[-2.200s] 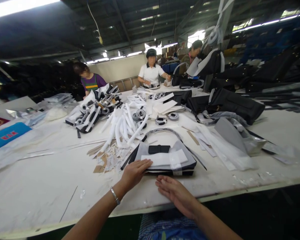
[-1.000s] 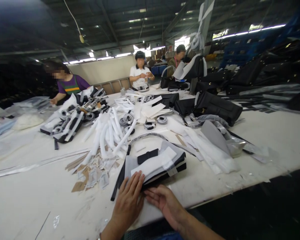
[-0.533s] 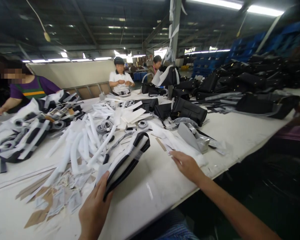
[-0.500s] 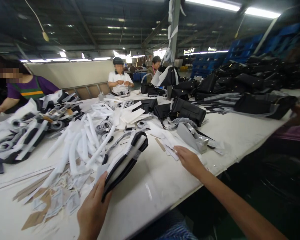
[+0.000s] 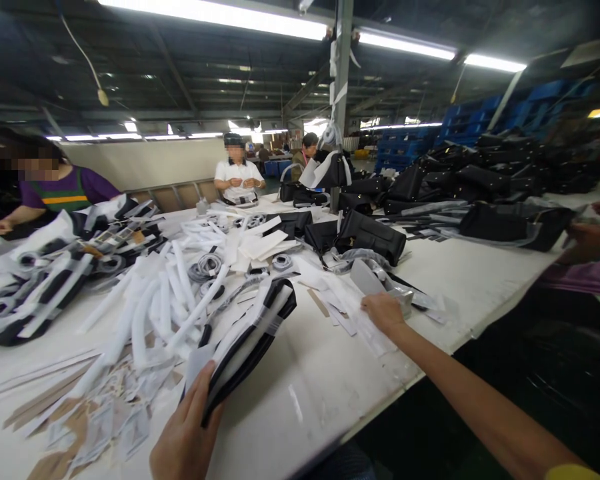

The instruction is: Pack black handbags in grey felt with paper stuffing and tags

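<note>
My left hand is closed around one end of a folded black bag. White padding and a clear wrap show along the bag, which is tilted up above the table. To the right, my right hand has its fingers curled together on a thin, translucent plastic sheet lying on the table. The fingertips of that hand are partly hidden. Close beyond it are a grey flat piece and more crumpled plastic.
White foam tubes, paper strips and small packets cover the left of the white table. Black bags lie beyond, near a post. Co-workers stand across the table; another person's hands are at right.
My right hand has closed its fingers on the plastic sheet and moved slightly right and nearer. My left hand still holds the folded black bag. The view has tilted up a little.
</note>
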Tool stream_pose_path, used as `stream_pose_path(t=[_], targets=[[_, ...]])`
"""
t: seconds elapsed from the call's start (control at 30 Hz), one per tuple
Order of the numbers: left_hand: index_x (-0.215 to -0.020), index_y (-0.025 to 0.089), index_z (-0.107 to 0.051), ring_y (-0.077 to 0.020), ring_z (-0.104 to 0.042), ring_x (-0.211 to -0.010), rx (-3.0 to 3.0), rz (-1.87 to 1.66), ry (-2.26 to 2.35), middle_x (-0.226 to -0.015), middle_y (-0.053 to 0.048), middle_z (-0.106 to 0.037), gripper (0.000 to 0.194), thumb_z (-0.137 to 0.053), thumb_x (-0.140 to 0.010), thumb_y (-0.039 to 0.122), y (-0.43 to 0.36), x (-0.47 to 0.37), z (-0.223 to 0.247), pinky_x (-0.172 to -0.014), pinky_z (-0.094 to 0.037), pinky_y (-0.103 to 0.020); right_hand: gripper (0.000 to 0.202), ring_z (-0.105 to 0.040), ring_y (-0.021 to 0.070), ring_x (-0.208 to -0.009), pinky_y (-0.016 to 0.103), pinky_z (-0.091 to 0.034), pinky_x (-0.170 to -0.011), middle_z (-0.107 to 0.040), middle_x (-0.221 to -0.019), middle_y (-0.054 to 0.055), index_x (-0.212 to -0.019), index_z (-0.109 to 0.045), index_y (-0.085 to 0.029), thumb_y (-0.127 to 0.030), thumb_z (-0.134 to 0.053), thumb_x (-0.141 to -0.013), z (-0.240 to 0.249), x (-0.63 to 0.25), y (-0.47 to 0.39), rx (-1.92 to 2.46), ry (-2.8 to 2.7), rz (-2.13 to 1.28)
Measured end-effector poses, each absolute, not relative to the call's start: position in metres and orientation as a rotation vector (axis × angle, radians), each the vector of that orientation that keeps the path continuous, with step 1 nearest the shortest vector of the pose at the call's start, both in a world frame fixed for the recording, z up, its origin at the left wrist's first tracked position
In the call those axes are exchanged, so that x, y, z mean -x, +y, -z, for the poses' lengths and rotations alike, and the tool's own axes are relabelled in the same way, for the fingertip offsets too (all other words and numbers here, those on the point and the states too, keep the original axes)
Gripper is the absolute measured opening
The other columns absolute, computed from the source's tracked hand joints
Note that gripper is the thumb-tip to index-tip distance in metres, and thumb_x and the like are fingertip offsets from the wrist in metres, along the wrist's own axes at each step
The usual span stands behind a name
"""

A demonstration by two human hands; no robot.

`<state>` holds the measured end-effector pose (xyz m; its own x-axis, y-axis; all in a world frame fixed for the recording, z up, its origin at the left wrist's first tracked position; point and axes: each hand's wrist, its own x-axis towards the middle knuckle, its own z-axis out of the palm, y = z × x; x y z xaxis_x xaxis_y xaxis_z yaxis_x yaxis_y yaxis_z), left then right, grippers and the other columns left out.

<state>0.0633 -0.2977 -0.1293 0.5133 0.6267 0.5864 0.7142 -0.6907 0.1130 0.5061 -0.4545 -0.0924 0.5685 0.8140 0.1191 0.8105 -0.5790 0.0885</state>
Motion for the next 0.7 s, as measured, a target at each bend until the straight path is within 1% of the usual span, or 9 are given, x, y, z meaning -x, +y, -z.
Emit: stream_pose_path(t=[0.1,0.17,0.3,0.4,0.47,0.5,0.53,0.6,0.7], targets=[[-0.157,0.035,-0.02,-0.0257,-0.068,-0.113,2.603,0.928,-1.164,-0.141,-0.004,-0.06,0.059,-0.042,-0.103,0.035,-0.297,-0.064,0.131,-0.078,-0.06,-0.033,0.021,-0.067,0.0216,-0.097,0.045,-0.043,-0.103,-0.074,-0.098,0.007,-0.092,-0.072,-0.017,-0.03,-0.058,-0.099,0.066,-0.494,-0.448,-2.744,1.552,-0.268],[-0.157,0.035,-0.021,-0.0262,-0.069,-0.112,2.595,0.933,-1.178,-0.14,-0.004,-0.061,0.059,-0.043,-0.103,0.036,-0.298,-0.065,0.131,-0.076,-0.06,-0.033,0.025,-0.067,0.0234,-0.099,0.042,-0.04,-0.105,-0.076,-0.1,0.01,-0.093,-0.074,-0.018,-0.027,-0.053,-0.101,0.053,-0.473,-0.444,-2.716,1.672,-0.267],[-0.157,0.034,-0.022,-0.0257,-0.068,-0.114,2.586,0.955,-1.197,-0.14,-0.004,-0.061,0.059,-0.045,-0.102,0.035,-0.299,-0.065,0.13,-0.078,-0.059,-0.033,0.025,-0.07,0.0243,-0.093,0.031,-0.048,-0.081,-0.077,-0.098,0.01,-0.094,-0.075,-0.019,-0.026,-0.051,-0.099,0.053,-0.41,-0.443,-2.612,1.917,-0.099],[-0.156,0.034,-0.024,-0.0239,-0.067,-0.115,2.575,0.978,-1.184,-0.14,-0.003,-0.061,0.059,-0.047,-0.102,0.033,-0.3,-0.065,0.127,-0.08,-0.059,-0.03,0.019,-0.073,0.0218,-0.086,0.026,-0.05,-0.07,-0.078,-0.091,0.003,-0.093,-0.078,-0.027,-0.039,-0.063,-0.093,0.068,-0.37,-0.448,-2.493,2.106,0.132],[-0.156,0.033,-0.026,-0.0229,-0.067,-0.114,2.571,0.987,-1.185,-0.139,-0.003,-0.061,0.059,-0.047,-0.101,0.031,-0.301,-0.065,0.124,-0.079,-0.058,-0.029,0.026,-0.073,0.0219,-0.089,0.027,-0.053,-0.075,-0.079,-0.095,0.002,-0.099,-0.078,-0.03,-0.05,-0.063,-0.091,0.08,-0.357,-0.447,-2.533,2.163,0.25],[-0.156,0.032,-0.026,-0.0228,-0.067,-0.115,2.572,0.99,-1.185,-0.139,-0.003,-0.061,0.058,-0.047,-0.101,0.03,-0.301,-0.065,0.123,-0.079,-0.058,-0.028,0.032,-0.072,0.023,-0.097,0.029,-0.054,-0.083,-0.078,-0.105,0.004,-0.108,-0.076,-0.029,-0.051,-0.059,-0.094,0.086,-0.354,-0.444,-2.592,2.162,0.273],[-0.156,0.031,-0.027,-0.0229,-0.067,-0.115,2.575,0.989,-1.181,-0.14,-0.004,-0.061,0.058,-0.047,-0.101,0.03,-0.301,-0.065,0.123,-0.08,-0.058,-0.029,0.037,-0.069,0.0247,-0.109,0.033,-0.052,-0.093,-0.074,-0.118,0.007,-0.119,-0.072,-0.026,-0.049,-0.053,-0.098,0.093,-0.353,-0.439,-2.659,2.144,0.273],[-0.155,0.03,-0.029,-0.0232,-0.067,-0.116,2.577,0.99,-1.178,-0.14,-0.005,-0.061,0.058,-0.049,-0.101,0.029,-0.301,-0.066,0.123,-0.082,-0.058,-0.029,0.048,-0.053,0.0304,-0.132,0.044,-0.041,-0.111,-0.056,-0.143,0.017,-0.139,-0.057,-0.016,-0.043,-0.049,-0.1,0.108,-0.351,-0.425,-2.748,2.093,0.244],[-0.154,0.029,-0.032,-0.023,-0.067,-0.116,2.576,1.001,-1.192,-0.14,-0.005,-0.061,0.058,-0.051,-0.099,0.025,-0.3,-0.066,0.127,-0.083,-0.057,-0.029,0.07,-0.03,0.041,-0.145,0.059,-0.028,-0.117,-0.032,-0.156,0.028,-0.149,-0.042,-0.005,-0.042,-0.062,-0.093,0.129,-0.344,-0.403,-2.705,2.096,0.267]])
